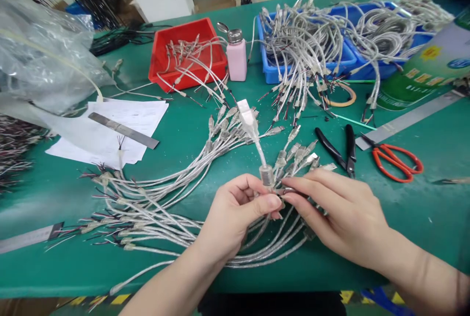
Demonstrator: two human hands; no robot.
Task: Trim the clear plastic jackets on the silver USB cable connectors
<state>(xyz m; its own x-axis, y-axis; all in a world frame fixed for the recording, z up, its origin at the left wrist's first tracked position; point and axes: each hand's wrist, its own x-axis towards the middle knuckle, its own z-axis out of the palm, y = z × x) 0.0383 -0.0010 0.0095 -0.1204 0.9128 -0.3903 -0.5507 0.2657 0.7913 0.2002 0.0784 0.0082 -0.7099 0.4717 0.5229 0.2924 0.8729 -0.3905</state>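
Observation:
My left hand [247,203] pinches a clear-jacketed USB cable [260,152] just below its ferrite bead [267,175]. The cable's USB plug [246,114] points up and away from me. Close beside it, my right hand [338,213] has thumb and forefinger closed at the same spot; a small shiny piece shows between the fingertips, too hidden to name. Under and behind both hands lies a bundle of similar cables [179,225], with stripped wire ends to the left and USB plugs to the right. A second cable bunch [191,169] curves behind them.
Black-handled cutters [340,152] and orange-handled scissors [396,159] lie right. Behind are a red bin [159,56], a pink pump bottle [237,59], blue bins [270,74] with cables and a green bottle [400,88]. Left are papers [95,145] under a steel ruler [125,130].

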